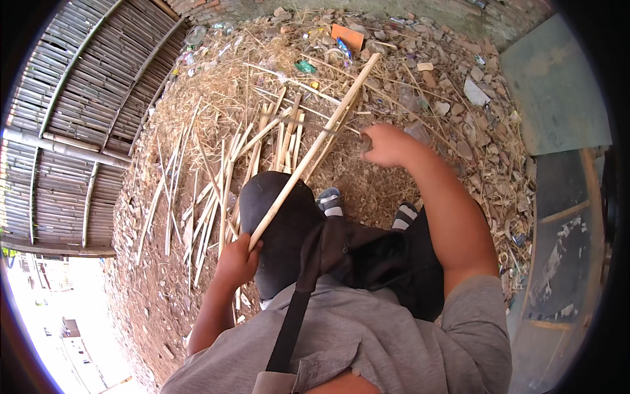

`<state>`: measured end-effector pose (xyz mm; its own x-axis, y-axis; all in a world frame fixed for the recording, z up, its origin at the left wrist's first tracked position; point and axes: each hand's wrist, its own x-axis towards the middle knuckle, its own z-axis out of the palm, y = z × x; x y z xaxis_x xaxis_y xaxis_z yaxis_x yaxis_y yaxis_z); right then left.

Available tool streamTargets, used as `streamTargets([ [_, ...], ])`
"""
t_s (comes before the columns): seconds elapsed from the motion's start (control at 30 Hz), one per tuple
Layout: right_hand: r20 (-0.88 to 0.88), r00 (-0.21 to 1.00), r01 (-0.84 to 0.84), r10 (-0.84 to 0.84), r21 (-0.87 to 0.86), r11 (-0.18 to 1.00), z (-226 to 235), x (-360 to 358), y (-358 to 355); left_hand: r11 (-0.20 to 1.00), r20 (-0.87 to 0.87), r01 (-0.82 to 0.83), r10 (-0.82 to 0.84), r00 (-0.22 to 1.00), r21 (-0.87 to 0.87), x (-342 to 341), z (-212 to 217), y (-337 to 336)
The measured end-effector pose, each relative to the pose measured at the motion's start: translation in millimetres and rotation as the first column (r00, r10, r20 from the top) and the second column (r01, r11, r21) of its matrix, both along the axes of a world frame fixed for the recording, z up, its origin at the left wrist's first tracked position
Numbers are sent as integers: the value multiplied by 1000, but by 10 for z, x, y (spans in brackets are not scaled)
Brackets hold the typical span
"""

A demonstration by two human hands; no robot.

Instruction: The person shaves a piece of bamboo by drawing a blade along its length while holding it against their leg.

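One long pale stick [315, 148] runs from the left hand [237, 259], closed round its near end above the knee, up and right over the litter. The right hand [387, 146] reaches out beside its middle, fingers curled; whether it grips anything I cannot tell. Splitting or trimming it cleanly would seem to call for a firm near-end hold. Smooth, straight, woody splints [216, 197] lie fanned on dry straw [223, 85] and rubble; a ribbed slat wall [79, 111] stands left.

Head-worn fisheye, steeply downward, close
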<state>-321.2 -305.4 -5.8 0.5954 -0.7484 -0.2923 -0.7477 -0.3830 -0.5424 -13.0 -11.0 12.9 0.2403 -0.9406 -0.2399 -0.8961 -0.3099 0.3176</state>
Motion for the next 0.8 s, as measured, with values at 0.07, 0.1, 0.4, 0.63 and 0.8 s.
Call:
streamTargets([
  [0.07,-9,993,-118,118,-21,993,59,92,118,1000,6,3,-3,1000,2,24,-23,17],
  [0.1,-13,984,-178,178,-31,984,83,110,146,1000,4,4,-4,1000,-2,33,-39,34],
  [0.4,88,995,47,-45,-15,999,-151,-42,-114,1000,39,-17,18,999,-19,-16,-31,26],
  [0.63,44,993,-115,113,43,992,-152,5,-53,999,82,20,-17,996,-43,-19,-66,43],
  [0.8,-11,1000,20,-19,33,999,-217,-57,-154,1000,89,-17,16,996,1,-75,29,17],
])
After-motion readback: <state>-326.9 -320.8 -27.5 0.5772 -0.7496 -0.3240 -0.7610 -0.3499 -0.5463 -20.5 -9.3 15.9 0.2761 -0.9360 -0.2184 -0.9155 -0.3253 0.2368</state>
